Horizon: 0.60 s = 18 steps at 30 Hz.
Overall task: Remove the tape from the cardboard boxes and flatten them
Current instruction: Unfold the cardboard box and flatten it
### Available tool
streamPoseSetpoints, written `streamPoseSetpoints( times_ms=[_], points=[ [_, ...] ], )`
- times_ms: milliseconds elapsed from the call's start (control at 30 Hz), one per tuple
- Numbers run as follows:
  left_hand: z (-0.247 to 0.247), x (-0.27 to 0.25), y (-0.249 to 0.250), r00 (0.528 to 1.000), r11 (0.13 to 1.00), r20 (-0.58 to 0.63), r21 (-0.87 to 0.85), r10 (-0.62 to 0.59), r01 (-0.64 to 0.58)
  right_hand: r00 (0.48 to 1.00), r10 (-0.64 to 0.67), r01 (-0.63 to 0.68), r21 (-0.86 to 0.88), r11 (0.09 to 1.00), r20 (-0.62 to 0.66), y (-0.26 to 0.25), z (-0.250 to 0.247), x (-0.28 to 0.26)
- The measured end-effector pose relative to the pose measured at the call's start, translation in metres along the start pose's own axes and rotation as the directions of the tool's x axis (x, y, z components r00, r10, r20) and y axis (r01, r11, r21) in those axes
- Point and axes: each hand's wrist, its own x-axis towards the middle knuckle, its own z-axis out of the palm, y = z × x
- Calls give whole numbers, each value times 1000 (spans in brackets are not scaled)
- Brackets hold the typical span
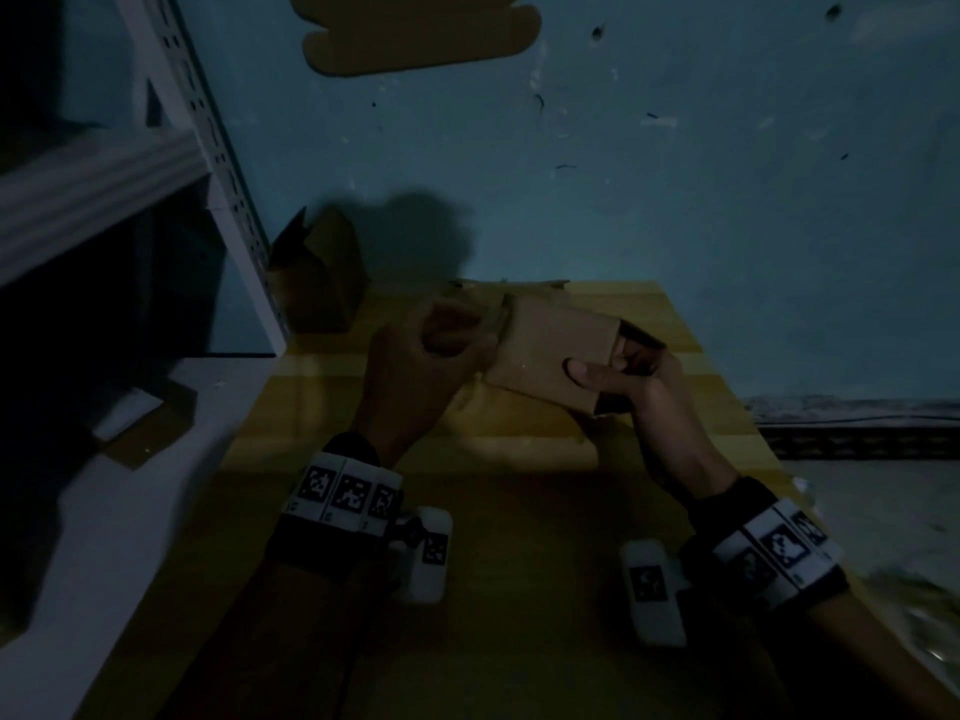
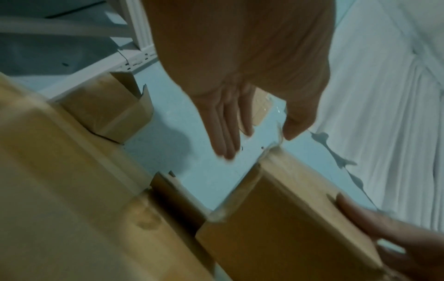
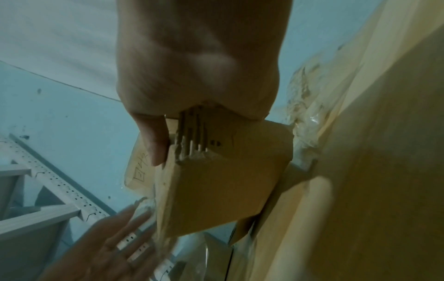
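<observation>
While the right hand (image 1: 631,374) is gripping the small cardboard box (image 1: 553,358) above the bench (image 1: 519,589), the left hand (image 1: 431,350) looks curled at its end. Left wrist cam: fingers (image 2: 224,131) straight, tape (image 2: 276,146) fraying beside the thumb. Right wrist cam: thumb (image 3: 153,140) clamping the box. Peeling step, I'd guess; next needs a firm pinch.

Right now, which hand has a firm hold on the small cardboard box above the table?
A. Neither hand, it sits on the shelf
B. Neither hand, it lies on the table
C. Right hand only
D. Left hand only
C. The right hand grips one end of the small cardboard box, thumb on its face, holding it above the table; the left hand has straight fingers at the other end.
</observation>
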Motion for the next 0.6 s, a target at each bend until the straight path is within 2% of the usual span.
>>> streamPoseSetpoints(
  times_ms=[100, 233, 300, 467, 600],
  points=[
    [-1, 1, 4, 990, 990, -24, -1, 139, -139, 1000, -12, 12, -7, 1000, -13, 0, 1, 1],
    [6, -4, 12, 941, 928, 39, 157, 336, -338, 1000, -11, 11, -13, 1000, -17, 1, 3, 0],
    [9, -5, 12, 927, 902, 51, 217, 372, -374, 1000, -8, 8, -22, 1000, -18, 2, 4, 0],
    [15, -5, 10, 903, 871, 89, 242, 420, -428, 1000, -17, 16, -57, 998, -15, 2, 4, -1],
    [15, -3, 10, 863, 817, 201, 280, 464, -504, 1000, -10, 10, -54, 998, -3, 1, 4, -1]
  ],
)
